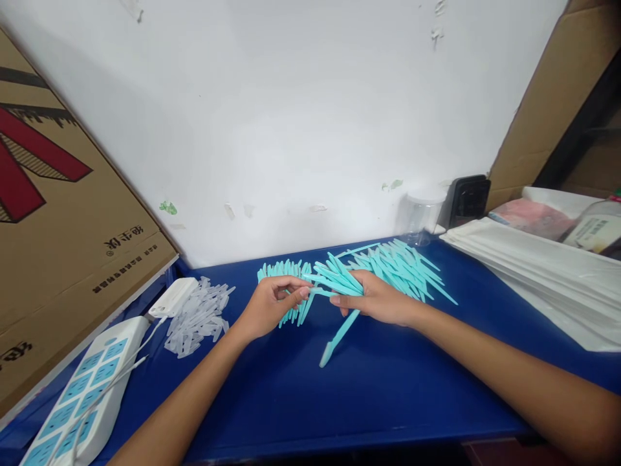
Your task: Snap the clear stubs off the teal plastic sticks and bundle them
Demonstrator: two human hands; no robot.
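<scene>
A bundle of slim turquoise eyebrow razors (337,275) is gripped in my right hand (381,299), their heads fanned toward the left. My left hand (276,303) pinches the end of one razor between thumb and forefinger; whether a clear cap is on that end is too small to tell. Below my right hand a single razor (339,340) slants down to the left, its upper end hidden by the hand. Behind my left hand lies a row of razors (286,268), and a larger heap of razors (405,265) spreads beyond my right hand.
Small clear plastic caps (196,320) are piled on the blue table (272,401) at left. Beside them are a white adapter (173,298) and a power strip (87,395) with cables. A clear tub (423,213) and white bags (528,278) stand right. Cardboard (63,246) flanks the left.
</scene>
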